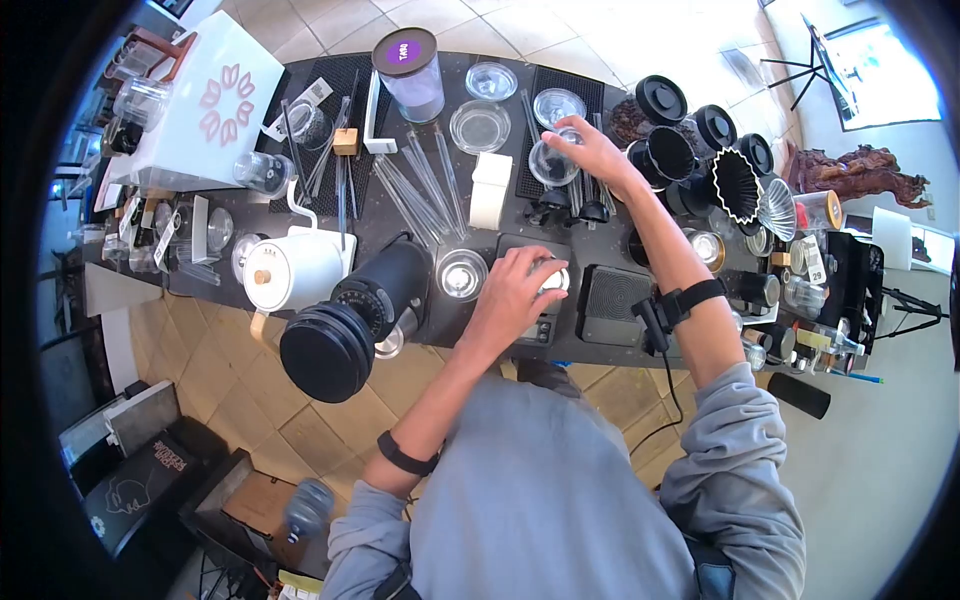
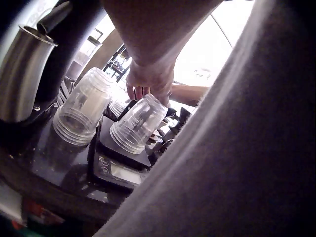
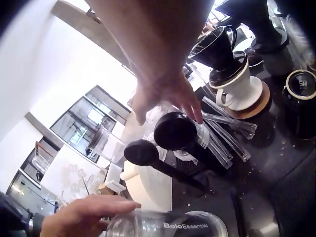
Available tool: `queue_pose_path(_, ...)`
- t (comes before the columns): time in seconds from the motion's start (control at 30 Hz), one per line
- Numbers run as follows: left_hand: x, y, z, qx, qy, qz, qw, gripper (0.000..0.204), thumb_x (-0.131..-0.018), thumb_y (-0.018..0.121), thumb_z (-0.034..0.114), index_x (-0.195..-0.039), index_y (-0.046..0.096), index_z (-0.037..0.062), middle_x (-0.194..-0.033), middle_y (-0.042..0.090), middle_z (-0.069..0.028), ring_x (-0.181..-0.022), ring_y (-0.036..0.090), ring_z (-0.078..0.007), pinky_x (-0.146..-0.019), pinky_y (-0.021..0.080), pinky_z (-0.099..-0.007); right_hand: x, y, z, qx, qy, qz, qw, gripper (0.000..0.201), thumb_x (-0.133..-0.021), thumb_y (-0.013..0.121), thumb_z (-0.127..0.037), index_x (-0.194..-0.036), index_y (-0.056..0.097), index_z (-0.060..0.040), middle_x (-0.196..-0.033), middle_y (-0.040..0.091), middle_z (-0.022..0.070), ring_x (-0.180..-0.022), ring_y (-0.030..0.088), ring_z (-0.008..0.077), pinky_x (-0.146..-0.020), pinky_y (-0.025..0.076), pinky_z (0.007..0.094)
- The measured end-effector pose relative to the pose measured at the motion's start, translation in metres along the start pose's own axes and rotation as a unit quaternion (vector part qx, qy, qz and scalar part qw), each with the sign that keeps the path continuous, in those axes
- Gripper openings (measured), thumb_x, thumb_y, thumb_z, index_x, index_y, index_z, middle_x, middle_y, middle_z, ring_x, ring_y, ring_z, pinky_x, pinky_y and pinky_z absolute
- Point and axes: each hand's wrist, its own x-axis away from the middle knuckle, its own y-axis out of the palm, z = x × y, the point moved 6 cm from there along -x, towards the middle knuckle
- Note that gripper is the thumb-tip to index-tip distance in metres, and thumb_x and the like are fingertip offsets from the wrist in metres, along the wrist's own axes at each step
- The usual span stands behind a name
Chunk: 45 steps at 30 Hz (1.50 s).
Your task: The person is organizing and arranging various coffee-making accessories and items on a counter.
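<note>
Clear plastic cup [image 1: 551,277], upside down on the small black scale [image 1: 535,290] at the counter's front edge. Left hand [image 1: 512,295] is clamped over its upturned base, fingers curled round it; left wrist view shows the same cup [image 2: 137,124] with the fingers [image 2: 148,90] on top, display of the scale [image 2: 126,173] unreadable. Second inverted clear cup [image 2: 83,112] stands just beside the scale, on the grinder side.

Right hand [image 1: 590,150] is further back on the counter, fingers curled on the rim of a clear glass [image 1: 552,162] on the black mat [image 1: 558,120] (right wrist view is too blown out to confirm how firm the grip is).

Readable text:
- "BoloEssential" in white on the clear cup [image 3: 170,224] at the bottom of the right wrist view
- purple round label on the lid of the tall clear canister [image 1: 409,72], text too small to read
- white tag with "29" [image 1: 816,272] among the jars at the right end

Nearby: black grinder [image 1: 350,320], white gooseneck kettle [image 1: 295,268], a second ridged black scale [image 1: 613,303], black pleated dripper [image 1: 735,183], black dripper on a white server [image 3: 232,74].
</note>
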Motion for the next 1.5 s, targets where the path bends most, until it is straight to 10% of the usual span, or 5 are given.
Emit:
queue_pose_path(0.1,0.000,0.000,0.000,0.010,-0.005,-0.004,1.000,0.037,-0.082,0.073,0.022,-0.117,0.065,0.0091,-0.117,0.059,-0.0081,-0.112,0.054,-0.0286,-0.094,0.044,-0.0427,-0.001,0.004,0.008,-0.155,0.068,-0.100,0.980,0.074,-0.082,0.065,-0.063,-0.136,0.053,-0.0142,-0.136,0.055,0.0168,-0.127,0.050,0.0308,-0.090,0.046,0.0468)
queue_pose_path(0.47,-0.001,0.000,-0.001,0.006,0.010,0.003,1.000,0.038,-0.084,0.072,0.023,-0.118,0.063,0.0090,-0.118,0.058,-0.0086,-0.112,0.054,-0.0292,-0.093,0.043,-0.0424,-0.002,0.024,0.003,-0.047,0.065,-0.197,0.977,0.118,-0.061,0.073,-0.078,-0.153,0.031,-0.0158,-0.148,0.041,0.0220,-0.136,0.040,0.0373,-0.096,0.043,0.0561)
queue_pose_path(1.0,-0.001,-0.001,0.000,-0.004,0.023,0.008,1.000,0.040,-0.084,0.071,0.024,-0.119,0.062,0.0087,-0.117,0.057,-0.0090,-0.110,0.054,-0.0284,-0.090,0.044,-0.0410,0.006,0.007,-0.012,0.003,-0.004,-0.150,0.989,0.092,-0.070,0.076,-0.060,-0.146,0.044,-0.0201,-0.142,0.045,0.0188,-0.132,0.043,0.0330,-0.112,0.030,0.0447)
queue_pose_path(1.27,-0.004,-0.005,-0.007,0.042,-0.003,0.018,0.999,0.043,-0.093,0.064,0.026,-0.128,0.054,0.0040,-0.120,0.057,-0.0148,-0.114,0.055,-0.0330,-0.097,0.045,-0.0408,0.140,-0.079,-0.089,-0.402,-0.142,-0.097,0.900,0.099,-0.070,0.079,-0.051,-0.148,0.036,-0.0065,-0.141,0.047,0.0130,-0.130,0.047,0.0252,-0.111,0.034,0.0382)
queue_pose_path(1.5,-0.012,-0.050,-0.011,0.270,-0.076,0.079,0.957,0.043,-0.103,0.049,0.033,-0.132,0.052,0.0013,-0.124,0.061,-0.0161,-0.117,0.059,-0.0267,-0.100,0.043,-0.0371,0.217,-0.032,-0.071,-0.396,-0.043,-0.157,0.904,0.102,-0.065,0.083,-0.044,-0.147,0.036,-0.0066,-0.144,0.042,0.0127,-0.132,0.044,0.0246,-0.111,0.033,0.0365)
